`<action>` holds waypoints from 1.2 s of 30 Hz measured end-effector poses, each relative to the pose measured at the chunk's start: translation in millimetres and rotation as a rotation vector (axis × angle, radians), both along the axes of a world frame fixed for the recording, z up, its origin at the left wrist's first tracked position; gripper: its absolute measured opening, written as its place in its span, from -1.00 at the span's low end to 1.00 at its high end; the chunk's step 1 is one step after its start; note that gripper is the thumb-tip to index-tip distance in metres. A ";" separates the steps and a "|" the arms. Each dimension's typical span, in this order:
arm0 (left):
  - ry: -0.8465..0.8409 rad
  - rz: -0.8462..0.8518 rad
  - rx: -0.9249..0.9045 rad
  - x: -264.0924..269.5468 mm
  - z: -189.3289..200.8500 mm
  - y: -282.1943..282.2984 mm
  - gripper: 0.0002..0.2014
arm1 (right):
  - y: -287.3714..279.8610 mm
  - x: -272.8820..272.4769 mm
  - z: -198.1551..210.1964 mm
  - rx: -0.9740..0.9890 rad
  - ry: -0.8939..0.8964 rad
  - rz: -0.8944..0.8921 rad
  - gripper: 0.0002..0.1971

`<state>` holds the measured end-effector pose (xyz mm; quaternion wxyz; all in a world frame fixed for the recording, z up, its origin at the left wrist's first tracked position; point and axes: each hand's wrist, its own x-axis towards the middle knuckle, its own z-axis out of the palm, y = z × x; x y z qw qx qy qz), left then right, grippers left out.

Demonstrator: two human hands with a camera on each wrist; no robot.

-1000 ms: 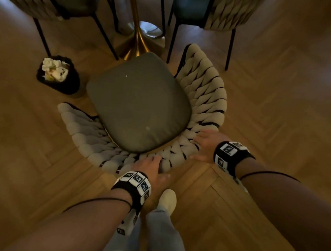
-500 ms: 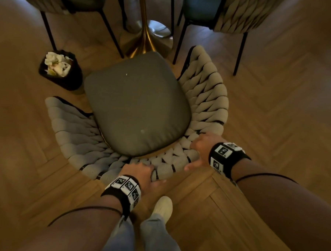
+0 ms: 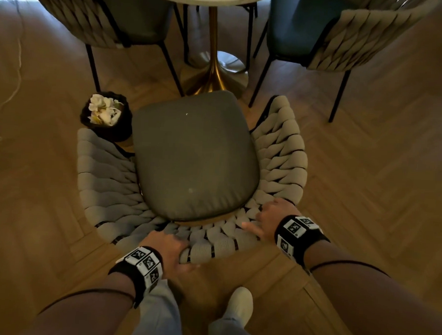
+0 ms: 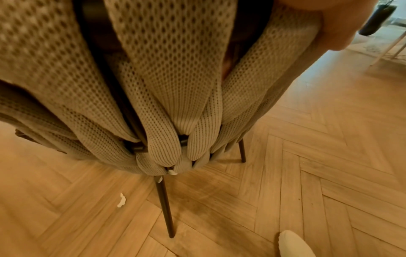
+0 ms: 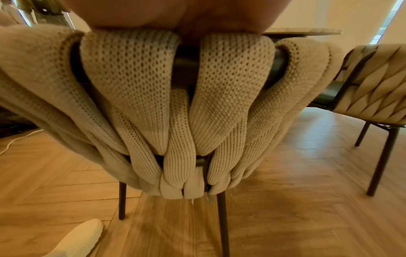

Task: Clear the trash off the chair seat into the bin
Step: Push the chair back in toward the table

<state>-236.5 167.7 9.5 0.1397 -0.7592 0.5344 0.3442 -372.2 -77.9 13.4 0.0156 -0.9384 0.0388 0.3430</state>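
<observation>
- The chair [image 3: 279, 155] fills the centre of the head view; its woven backrest rim is grasped by the left hand [image 3: 168, 246] at lower centre and by the right hand [image 3: 271, 218] to the right of it, with fingers curled over the top edge.
- The seat cushion [image 3: 192, 155] is seen as a smooth, dark, rounded pad; only two pale specks are visible on it, too small to identify.
- The trash [image 3: 102, 110], pale crumpled paper, is seen inside the dark bin [image 3: 114, 131] at the seat's upper left, touching the chair's arm.
- The paper is judged light, soft and crushable, easily pinched anywhere.
- The backrest is made of thick, ribbed knitted cords wrapped over a black metal frame [image 5: 184, 60]; it is judged yielding on the surface and rigid underneath, best held at the frame.
- A small white scrap [image 4: 121, 200] is seen on the herringbone wood floor [image 3: 368, 175] at lower left of the left wrist view.
</observation>
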 end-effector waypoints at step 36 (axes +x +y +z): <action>-0.080 -0.185 -0.009 280.2 -7.0 13.2 0.02 | 70.8 186.6 -17.6 -0.069 -0.021 -0.515 -0.08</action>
